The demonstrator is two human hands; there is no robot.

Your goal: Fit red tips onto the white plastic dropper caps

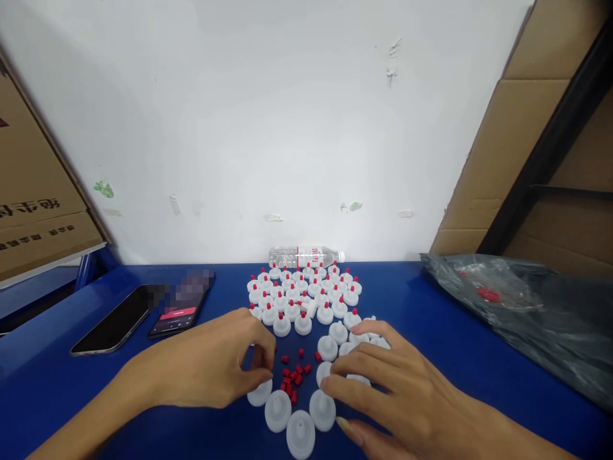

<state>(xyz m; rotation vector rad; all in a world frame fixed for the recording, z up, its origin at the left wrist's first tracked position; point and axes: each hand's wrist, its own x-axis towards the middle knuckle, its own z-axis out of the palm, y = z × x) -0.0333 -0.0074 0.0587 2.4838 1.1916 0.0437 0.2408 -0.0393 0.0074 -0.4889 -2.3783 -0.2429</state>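
Observation:
My left hand (230, 358) is closed in a pinch beside a white nozzle cap (260, 392); what sits between the fingertips, if anything, is hidden. Fingers apart, my right hand (383, 377) lies over several bare white nozzle caps (327, 348), its fingertips touching some of them. Small red tips (293, 377) are scattered in a loose pile between my hands. Closest to me stand more white caps (301, 434) without red tips. Farther back is a cluster of white caps (302, 324) topped with red tips.
A clear plastic bottle (306, 257) lies against the white wall. Two phones (115, 319) rest at the left. Grey plastic sheeting (517, 319) with a clear bag of red tips (488, 294) is at the right. Cardboard (522, 108) stands on both sides.

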